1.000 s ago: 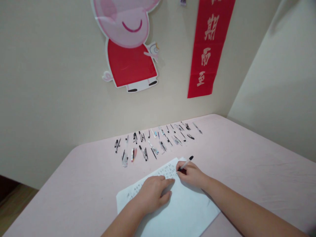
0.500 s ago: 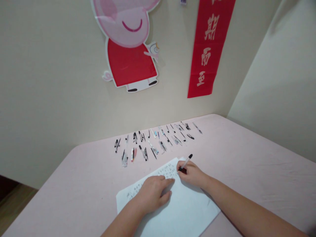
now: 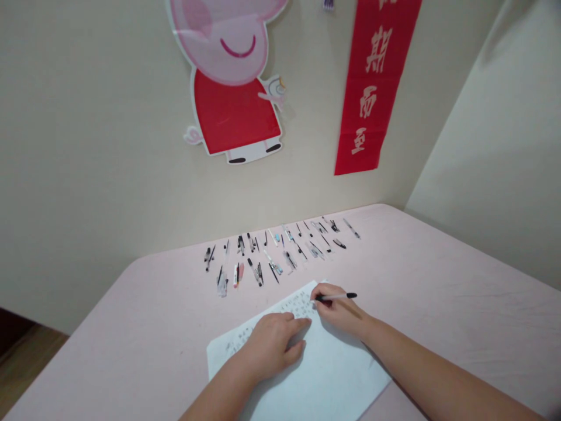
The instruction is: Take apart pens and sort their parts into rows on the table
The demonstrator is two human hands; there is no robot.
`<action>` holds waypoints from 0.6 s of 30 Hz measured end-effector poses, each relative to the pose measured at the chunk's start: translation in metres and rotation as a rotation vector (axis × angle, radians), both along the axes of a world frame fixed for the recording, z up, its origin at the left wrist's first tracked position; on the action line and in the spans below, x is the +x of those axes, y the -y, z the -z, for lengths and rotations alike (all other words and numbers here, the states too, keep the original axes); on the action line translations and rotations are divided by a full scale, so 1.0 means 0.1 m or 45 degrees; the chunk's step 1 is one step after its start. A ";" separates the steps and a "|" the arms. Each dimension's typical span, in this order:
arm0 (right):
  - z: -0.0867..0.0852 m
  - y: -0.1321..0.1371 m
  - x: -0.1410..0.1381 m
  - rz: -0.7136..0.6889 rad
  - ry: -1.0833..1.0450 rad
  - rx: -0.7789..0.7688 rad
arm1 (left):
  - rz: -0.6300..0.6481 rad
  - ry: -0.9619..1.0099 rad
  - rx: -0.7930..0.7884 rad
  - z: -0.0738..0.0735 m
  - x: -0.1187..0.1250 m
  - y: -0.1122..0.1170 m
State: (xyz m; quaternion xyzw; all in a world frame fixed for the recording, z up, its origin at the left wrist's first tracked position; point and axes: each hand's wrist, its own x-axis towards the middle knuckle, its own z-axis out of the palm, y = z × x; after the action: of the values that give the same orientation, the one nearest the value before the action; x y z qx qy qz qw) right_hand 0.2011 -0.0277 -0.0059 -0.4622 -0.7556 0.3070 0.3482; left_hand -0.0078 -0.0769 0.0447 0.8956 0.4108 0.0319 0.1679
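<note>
My right hand (image 3: 333,307) grips a pen (image 3: 339,296) with a clear barrel and black ends. The pen lies at a low slant, its black rear end pointing right and its tip near the top right corner of the paper. My left hand (image 3: 276,345) rests on the white paper (image 3: 333,374) with its fingers apart, the index finger reaching toward the right hand. Rows of small dark handwriting (image 3: 298,304) run along the paper's upper edge, partly covered by the left hand.
Several pens and pen parts (image 3: 256,272) lie in two rows behind the paper on the pink-covered table (image 3: 429,280). The table's back edge meets a wall carrying a pink cartoon pig cutout (image 3: 236,111) and a red banner (image 3: 368,105).
In my right hand the pen has tipped from steep to nearly flat, its rear end swinging down and right. My left hand stays on the paper. The view has shifted slightly.
</note>
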 end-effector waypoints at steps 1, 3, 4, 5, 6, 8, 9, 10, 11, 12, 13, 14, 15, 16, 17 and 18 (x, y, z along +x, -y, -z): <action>0.00 0.00 -0.01 -0.012 0.010 -0.014 | -0.002 0.003 0.001 0.01 0.00 0.00; -0.02 0.02 -0.02 -0.008 0.060 -0.055 | -0.006 0.006 0.008 0.02 0.00 0.00; -0.03 0.02 -0.02 0.004 0.088 -0.073 | -0.008 0.005 0.014 0.03 -0.01 0.00; -0.04 0.03 -0.03 0.018 0.109 -0.083 | -0.007 0.003 0.017 0.03 -0.01 -0.01; -0.04 0.03 -0.02 0.027 0.125 -0.085 | -0.007 0.004 0.017 0.03 -0.01 -0.01; -0.05 0.03 -0.02 0.034 0.147 -0.065 | -0.006 0.008 0.012 0.04 -0.01 0.00; -0.06 0.02 -0.01 0.035 0.155 -0.049 | -0.007 0.011 0.010 0.04 -0.01 0.00; -0.06 0.02 -0.01 0.040 0.162 -0.032 | -0.008 0.012 0.009 0.05 -0.01 0.00; -0.06 0.01 0.00 0.048 0.171 -0.019 | -0.011 0.010 0.008 0.05 -0.02 -0.01; -0.07 0.00 0.00 0.059 0.178 -0.014 | -0.014 0.007 0.009 0.05 -0.02 -0.01; -0.07 0.00 0.01 0.068 0.182 -0.016 | -0.015 0.003 0.008 0.06 -0.02 -0.01; -0.08 -0.01 0.01 0.072 0.185 -0.025 | -0.019 0.002 0.006 0.06 -0.02 -0.01; -0.08 -0.01 0.01 0.073 0.190 -0.033 | -0.022 0.002 0.004 0.06 -0.02 -0.01; -0.09 -0.01 0.01 0.068 0.198 -0.039 | -0.023 0.002 0.002 0.06 -0.02 -0.01; -0.09 -0.01 0.01 0.059 0.208 -0.039 | -0.022 0.004 0.001 0.06 -0.01 0.00; -0.09 0.00 0.01 0.049 0.218 -0.031 | -0.021 0.004 0.001 0.06 -0.01 0.00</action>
State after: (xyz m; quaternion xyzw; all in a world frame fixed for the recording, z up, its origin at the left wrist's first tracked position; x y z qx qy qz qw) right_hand 0.2023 -0.0275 0.0034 -0.5055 -0.7697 0.2687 0.2825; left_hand -0.0092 -0.0765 0.0388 0.8922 0.4178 0.0348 0.1678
